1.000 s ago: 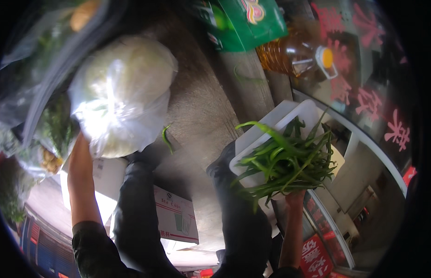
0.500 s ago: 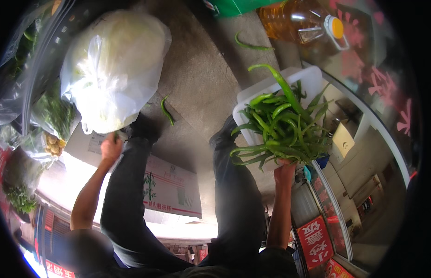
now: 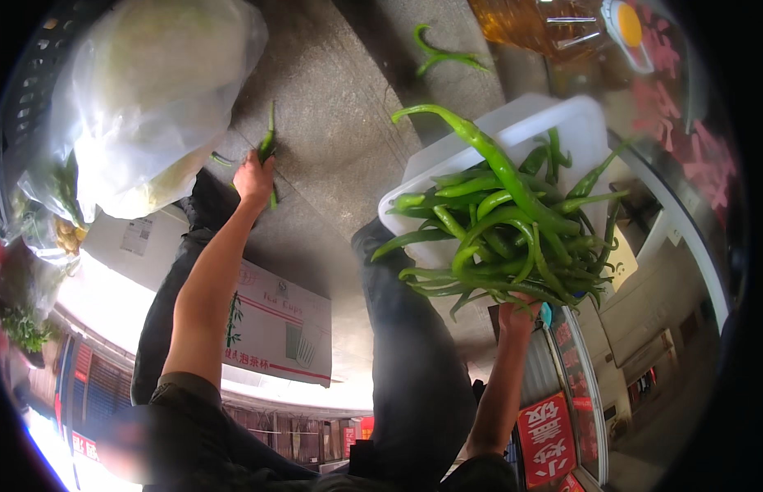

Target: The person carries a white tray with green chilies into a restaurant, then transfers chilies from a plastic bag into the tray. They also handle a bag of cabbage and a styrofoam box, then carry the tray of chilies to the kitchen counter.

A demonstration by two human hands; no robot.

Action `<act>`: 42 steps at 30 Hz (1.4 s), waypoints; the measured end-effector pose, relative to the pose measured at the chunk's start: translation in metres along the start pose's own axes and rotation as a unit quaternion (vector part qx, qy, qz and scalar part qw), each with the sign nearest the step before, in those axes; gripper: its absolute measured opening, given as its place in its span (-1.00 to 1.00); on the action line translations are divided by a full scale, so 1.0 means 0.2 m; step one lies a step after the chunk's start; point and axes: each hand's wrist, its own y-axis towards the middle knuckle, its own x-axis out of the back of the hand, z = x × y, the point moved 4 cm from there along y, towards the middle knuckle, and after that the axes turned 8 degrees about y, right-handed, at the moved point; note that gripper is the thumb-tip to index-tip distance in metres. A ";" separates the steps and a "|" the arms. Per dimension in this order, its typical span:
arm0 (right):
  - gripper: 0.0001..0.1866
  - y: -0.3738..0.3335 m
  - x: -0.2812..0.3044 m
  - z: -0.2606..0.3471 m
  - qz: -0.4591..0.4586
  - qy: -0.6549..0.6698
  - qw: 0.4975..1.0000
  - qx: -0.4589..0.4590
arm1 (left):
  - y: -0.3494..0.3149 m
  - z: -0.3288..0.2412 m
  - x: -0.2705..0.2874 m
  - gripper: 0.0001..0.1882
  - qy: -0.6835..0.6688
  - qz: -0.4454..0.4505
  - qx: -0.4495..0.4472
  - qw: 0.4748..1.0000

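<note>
- Peppers [image 3: 521, 193]: heaped in the white tub [image 3: 585, 123] on the right, overhanging its near rim, with one long pod slanting across the top.
- Left hand [image 3: 254, 176]: low over the ground [image 3: 332, 123], clamped on a pepper [image 3: 267, 146]; cannot tell whether on more than one.
- Right hand [image 3: 519, 310]: at the near side of the tub, under the overhang; fingers mostly hidden, so cannot tell how closed.
- Strays: a pair [image 3: 455, 59] lying near the oil bottle [image 3: 545, 29]; a green tip [image 3: 222, 160] showing beside the left hand, close to the bag [image 3: 152, 98].
- Step in hand, as judged: gathering strays with the left, steadying the tub with the right.
- Next move, as judged: calls for a clear lift and a gentle placing on the heap, with the tub kept level; likely to spill over the near rim if tipped.
</note>
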 end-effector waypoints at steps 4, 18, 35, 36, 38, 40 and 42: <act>-0.63 0.04 0.04 0.03 -0.047 -0.115 0.991 0.048 | -0.10 0.21 0.16 -0.90 0.107 -0.077 -0.191 0.973; -0.51 0.11 0.24 -0.07 -0.033 -0.024 0.999 0.030 | 0.24 0.60 0.12 -0.64 0.339 -0.211 -0.316 0.861; -0.36 0.16 0.32 -0.35 -0.162 -0.042 0.982 0.089 | 0.47 -2.21 0.36 -0.65 0.014 -0.049 -0.440 0.897; -0.37 0.16 0.35 -0.36 -0.168 -0.028 0.981 0.090 | 0.54 -2.27 0.24 -0.64 0.057 -0.057 -0.448 0.890; -0.41 0.18 0.41 -0.39 -0.161 -0.016 0.983 0.091 | 0.67 -2.32 0.00 -0.60 0.156 -0.021 -0.453 0.877; -0.45 0.18 0.48 -0.44 -0.188 0.112 0.972 0.087 | 0.74 -2.32 -0.16 -0.60 0.183 -0.048 -0.425 0.885; -0.48 0.18 0.53 -0.46 -0.199 0.096 0.968 0.118 | 0.79 -2.31 -0.25 -0.60 0.222 -0.052 -0.426 0.876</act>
